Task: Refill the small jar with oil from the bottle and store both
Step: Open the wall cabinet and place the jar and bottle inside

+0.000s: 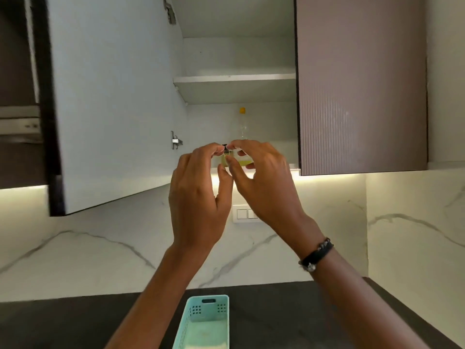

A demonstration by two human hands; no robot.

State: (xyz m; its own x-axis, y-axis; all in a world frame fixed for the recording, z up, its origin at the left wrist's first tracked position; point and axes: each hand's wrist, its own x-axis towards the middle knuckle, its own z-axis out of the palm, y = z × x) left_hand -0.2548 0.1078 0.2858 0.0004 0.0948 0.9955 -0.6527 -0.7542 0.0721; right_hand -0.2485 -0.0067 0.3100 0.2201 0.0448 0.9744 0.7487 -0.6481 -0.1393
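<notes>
Both my hands are raised to the lower shelf of the open wall cabinet. Between them is the small glass jar with yellowish oil and a dark lid, mostly hidden by my fingers. My left hand holds the jar with thumb and fingertips from the left. My right hand curls round it from the right, fingertips at the lid. Behind the jar stands the clear oil bottle with a yellow cap, on the same shelf.
The cabinet's left door hangs open toward me; the ribbed right door is closed. A mint plastic basket sits on the dark countertop below. A wall switch is on the marble backsplash.
</notes>
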